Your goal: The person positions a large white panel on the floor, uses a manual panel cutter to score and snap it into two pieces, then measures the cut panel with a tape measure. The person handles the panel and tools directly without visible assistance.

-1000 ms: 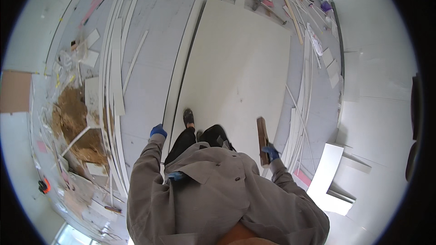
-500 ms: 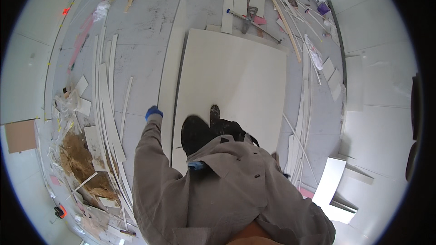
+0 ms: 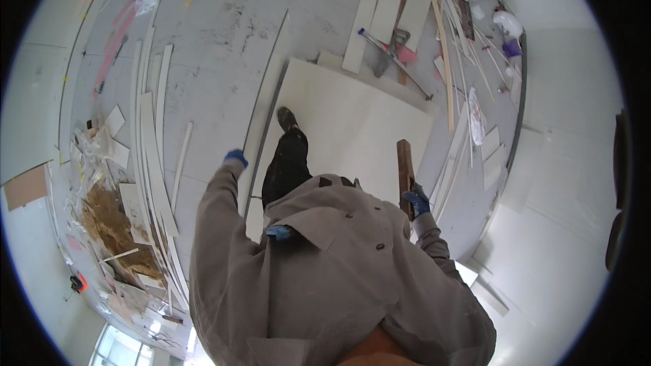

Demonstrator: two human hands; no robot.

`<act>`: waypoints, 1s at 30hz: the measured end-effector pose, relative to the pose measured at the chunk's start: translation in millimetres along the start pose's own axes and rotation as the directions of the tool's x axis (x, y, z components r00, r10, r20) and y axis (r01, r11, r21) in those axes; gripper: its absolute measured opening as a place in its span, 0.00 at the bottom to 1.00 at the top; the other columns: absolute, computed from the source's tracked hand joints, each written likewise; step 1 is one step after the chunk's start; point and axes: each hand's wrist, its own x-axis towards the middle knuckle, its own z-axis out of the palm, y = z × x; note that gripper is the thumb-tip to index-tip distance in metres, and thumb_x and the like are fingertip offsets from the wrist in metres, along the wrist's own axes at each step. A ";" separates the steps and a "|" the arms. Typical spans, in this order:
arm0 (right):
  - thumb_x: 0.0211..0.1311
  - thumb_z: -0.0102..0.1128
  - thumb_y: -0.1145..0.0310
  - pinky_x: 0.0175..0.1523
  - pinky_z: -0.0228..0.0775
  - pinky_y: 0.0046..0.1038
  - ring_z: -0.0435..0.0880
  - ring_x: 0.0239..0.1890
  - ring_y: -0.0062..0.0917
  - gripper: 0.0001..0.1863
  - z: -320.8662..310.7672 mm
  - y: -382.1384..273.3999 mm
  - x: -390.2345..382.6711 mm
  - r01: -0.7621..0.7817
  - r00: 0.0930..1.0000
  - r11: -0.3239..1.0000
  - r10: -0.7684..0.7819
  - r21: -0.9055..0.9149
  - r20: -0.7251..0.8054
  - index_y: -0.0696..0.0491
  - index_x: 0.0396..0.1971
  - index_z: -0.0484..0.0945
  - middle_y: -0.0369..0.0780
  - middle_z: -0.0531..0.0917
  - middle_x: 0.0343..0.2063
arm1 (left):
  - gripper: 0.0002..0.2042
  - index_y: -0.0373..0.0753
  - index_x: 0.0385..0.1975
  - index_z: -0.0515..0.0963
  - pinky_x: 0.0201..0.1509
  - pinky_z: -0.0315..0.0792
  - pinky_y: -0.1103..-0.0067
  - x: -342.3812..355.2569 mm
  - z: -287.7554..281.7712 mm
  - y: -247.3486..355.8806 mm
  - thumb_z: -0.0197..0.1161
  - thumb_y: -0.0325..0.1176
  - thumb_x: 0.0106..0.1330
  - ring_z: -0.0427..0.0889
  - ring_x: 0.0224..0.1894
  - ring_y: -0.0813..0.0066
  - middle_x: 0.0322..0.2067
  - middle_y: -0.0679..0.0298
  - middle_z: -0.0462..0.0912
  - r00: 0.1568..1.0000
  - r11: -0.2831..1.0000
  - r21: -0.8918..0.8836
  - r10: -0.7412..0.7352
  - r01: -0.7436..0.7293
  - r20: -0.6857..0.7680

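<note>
My left hand (image 3: 236, 156), in a blue glove, hangs beside the long narrow white board strip (image 3: 266, 98) on the floor. Its fingers look curled, and nothing shows in them. On the right, my blue-gloved right hand (image 3: 417, 200) is closed round a dark brown wooden batten (image 3: 405, 171), which points forward from it. Below lies a large white panel (image 3: 352, 112), with one dark shoe (image 3: 287, 119) of mine on it. Part of the panel is hidden under my grey jacket.
Long white strips (image 3: 153, 156) lie on the left by a brown dirt-coloured heap (image 3: 112, 224) and clear plastic. Ahead right are board offcuts (image 3: 386, 10), a metal tool with a long bar (image 3: 395, 62), a timber strip (image 3: 444, 61) and a white helmet (image 3: 508, 24).
My right hand has come into view with the wooden batten. The view has turned and shifted over the panel, my feet have changed place, and my left hand is slightly higher in the picture.
</note>
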 end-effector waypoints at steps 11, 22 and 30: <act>0.48 0.70 0.72 0.52 0.72 0.26 0.79 0.46 0.25 0.35 107.5 -196.9 147.4 0.103 0.977 0.911 -0.017 -0.399 0.213 0.55 0.61 0.71 0.37 0.80 0.48 | 0.17 0.42 0.46 0.83 0.59 0.74 0.64 -26.2 21.4 15.7 0.58 0.33 0.57 0.80 0.53 0.50 0.49 0.51 0.83 0.991 0.978 -0.164 -0.116 0.126 0.071; 0.47 0.73 0.60 0.56 0.72 0.30 0.78 0.50 0.30 0.42 277.3 -420.6 326.9 0.832 0.555 -0.057 0.056 -0.552 0.830 0.58 0.62 0.68 0.45 0.79 0.52 | 0.15 0.46 0.48 0.81 0.60 0.73 0.62 -30.4 -2.2 97.6 0.52 0.35 0.66 0.79 0.56 0.53 0.52 0.55 0.82 0.817 0.729 -0.439 -0.577 0.526 0.021; 0.46 0.74 0.69 0.62 0.69 0.28 0.77 0.57 0.28 0.46 507.4 -456.5 338.3 0.983 0.176 -0.047 0.481 -0.175 0.859 0.60 0.67 0.61 0.44 0.76 0.57 | 0.10 0.54 0.39 0.83 0.65 0.63 0.55 3.1 -34.5 169.2 0.62 0.38 0.59 0.81 0.50 0.61 0.40 0.64 0.85 0.458 0.427 -0.635 -0.880 0.644 -0.127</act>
